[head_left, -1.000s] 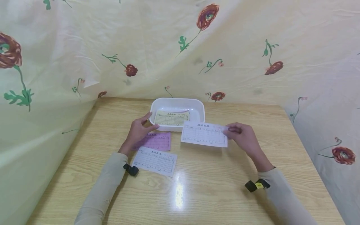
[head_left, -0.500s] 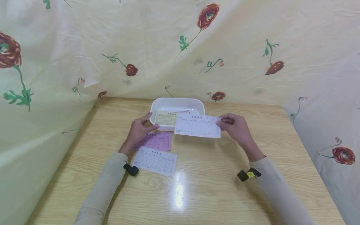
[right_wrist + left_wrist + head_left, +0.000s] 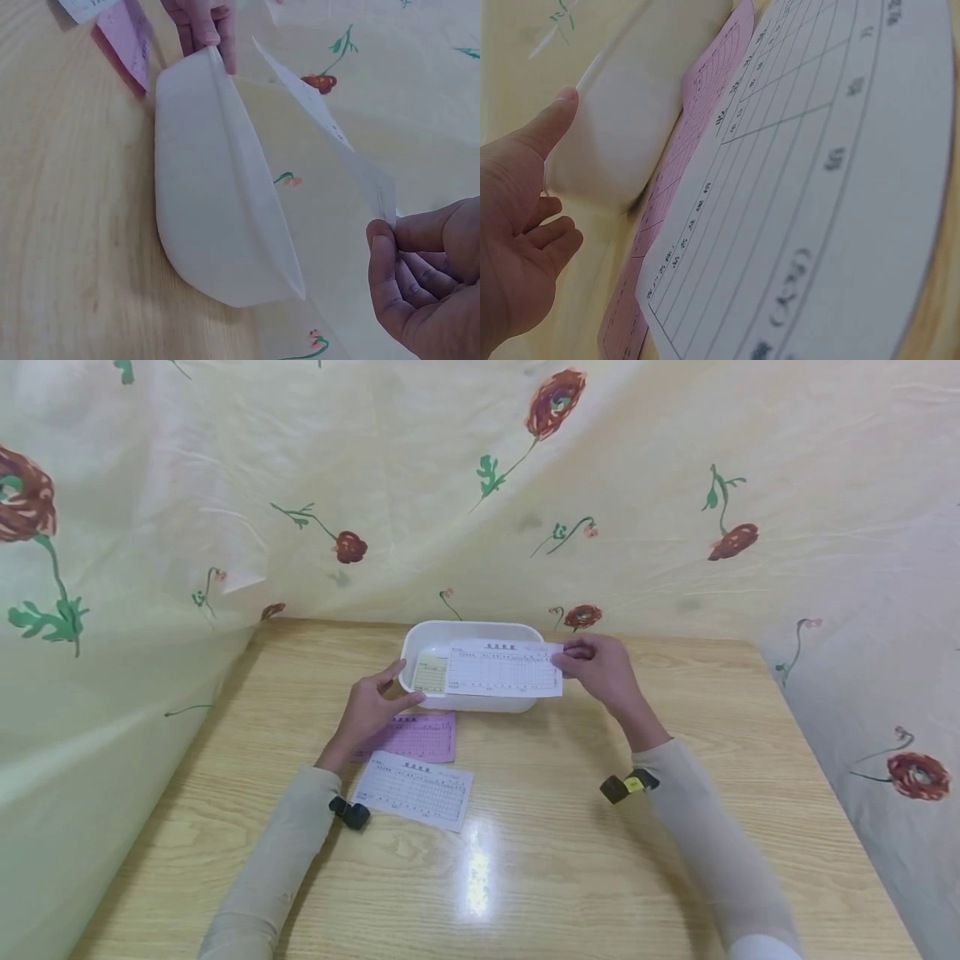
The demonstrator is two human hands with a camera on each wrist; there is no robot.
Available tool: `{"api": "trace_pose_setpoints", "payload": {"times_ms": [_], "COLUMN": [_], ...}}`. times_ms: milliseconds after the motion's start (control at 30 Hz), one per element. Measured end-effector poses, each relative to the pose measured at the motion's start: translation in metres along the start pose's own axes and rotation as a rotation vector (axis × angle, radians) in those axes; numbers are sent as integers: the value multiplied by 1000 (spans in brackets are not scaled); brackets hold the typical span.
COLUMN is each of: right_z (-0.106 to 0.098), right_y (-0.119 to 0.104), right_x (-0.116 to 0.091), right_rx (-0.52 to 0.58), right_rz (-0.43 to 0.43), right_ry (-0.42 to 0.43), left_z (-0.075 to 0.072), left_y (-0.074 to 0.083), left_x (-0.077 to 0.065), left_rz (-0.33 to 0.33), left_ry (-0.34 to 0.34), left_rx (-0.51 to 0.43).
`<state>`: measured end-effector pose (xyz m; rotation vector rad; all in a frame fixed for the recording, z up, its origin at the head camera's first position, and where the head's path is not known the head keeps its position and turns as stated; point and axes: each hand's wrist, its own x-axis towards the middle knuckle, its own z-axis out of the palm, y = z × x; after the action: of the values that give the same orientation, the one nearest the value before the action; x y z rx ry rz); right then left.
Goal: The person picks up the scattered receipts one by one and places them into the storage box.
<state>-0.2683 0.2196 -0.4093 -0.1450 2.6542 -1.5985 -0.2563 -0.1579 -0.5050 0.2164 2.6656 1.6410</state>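
Observation:
A white printed form slip (image 3: 504,668) hangs over the white plastic tub (image 3: 480,703). Thumb and fingers of my right hand (image 3: 596,670) pinch its right end; the right wrist view shows the slip above the rim, apart from it. My left hand (image 3: 371,702) grips the tub's left end, thumb on the front rim, as the left wrist view also shows at the tub wall (image 3: 622,127). Inside the tub lies a yellow form slip (image 3: 430,675), partly hidden by the white one.
On the wooden table (image 3: 570,860), in front of the tub, lie a pink form slip (image 3: 420,739), partly behind the left hand, and a second white slip (image 3: 416,789) nearer me. A flowered cloth (image 3: 420,485) hangs behind and at the sides.
My right hand has carried the white slip leftward and away from me, from beside the tub's front right corner to over the tub. It now covers much of the yellow slip. The left hand stays put.

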Motion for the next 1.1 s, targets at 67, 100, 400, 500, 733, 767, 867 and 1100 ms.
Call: {"api": "trace_pose_setpoints", "payload": {"times_ms": [67,100,400,500,733,767,867,1100], "right_z": [2,4,16,22,37,39,45,56], "right_y": [-1,-1,-1,-2,-6,-6,-5,-3], "right_x": [7,10,36,43,54,55,59,64], "right_rx": [-2,-1,43,43,-13,-18,-23,-39], "right_rz": [-1,-1,24,40,34,31,42,46], "right_ry": [0,1,20,17,0,-5,-21,-73], "left_z": [0,0,0,0,0,0,1,0], "left_y": [0,0,0,0,1,1,1,2], "left_x": [0,0,0,0,-1,-1,-1,-2], "left_rz": [-1,-2,-2,-6,-13,-13,-10,-13], "left_ry": [1,0,5,4,5,6,4,5], "left_rx": [4,3,2,-3,-4,-6,-7,6]}}
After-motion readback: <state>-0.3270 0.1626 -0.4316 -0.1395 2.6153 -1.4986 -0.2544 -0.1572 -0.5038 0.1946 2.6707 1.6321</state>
